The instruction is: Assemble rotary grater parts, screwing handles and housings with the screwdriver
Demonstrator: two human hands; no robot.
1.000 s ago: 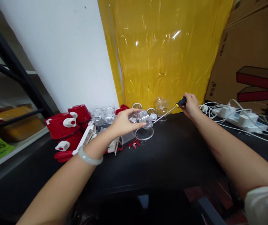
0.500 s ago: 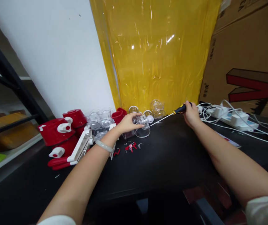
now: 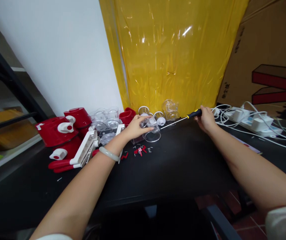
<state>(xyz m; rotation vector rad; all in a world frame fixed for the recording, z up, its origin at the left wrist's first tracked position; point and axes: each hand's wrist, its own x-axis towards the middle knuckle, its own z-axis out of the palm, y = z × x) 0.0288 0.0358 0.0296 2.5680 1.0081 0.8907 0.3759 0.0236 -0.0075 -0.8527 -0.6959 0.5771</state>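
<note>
My left hand [image 3: 138, 128] grips a clear plastic cup-like part [image 3: 152, 134], its round rim low near the black tabletop. My right hand [image 3: 206, 118] is closed around the black and yellow handle of a screwdriver [image 3: 175, 123]. The long shaft points left, and its tip meets or nearly meets the clear part; the exact contact is too small to make out. Below the left hand lie small red plastic pieces [image 3: 140, 150] and several loose screws [image 3: 149, 149]. Behind the clear part are a metal mesh cylinder with a white end [image 3: 160, 118] and another clear part [image 3: 171, 110].
Red housings with white knobs [image 3: 58, 131], white frame pieces [image 3: 86, 148] and clear cups [image 3: 106, 118] crowd the left. White cables and a power strip [image 3: 263, 125] occupy the right. A yellow plastic sheet [image 3: 173, 60] and cardboard box [image 3: 265, 50] stand behind.
The view has shifted slightly. Both hands keep their holds on the clear part and the screwdriver, with the screwdriver still angled toward the part.
</note>
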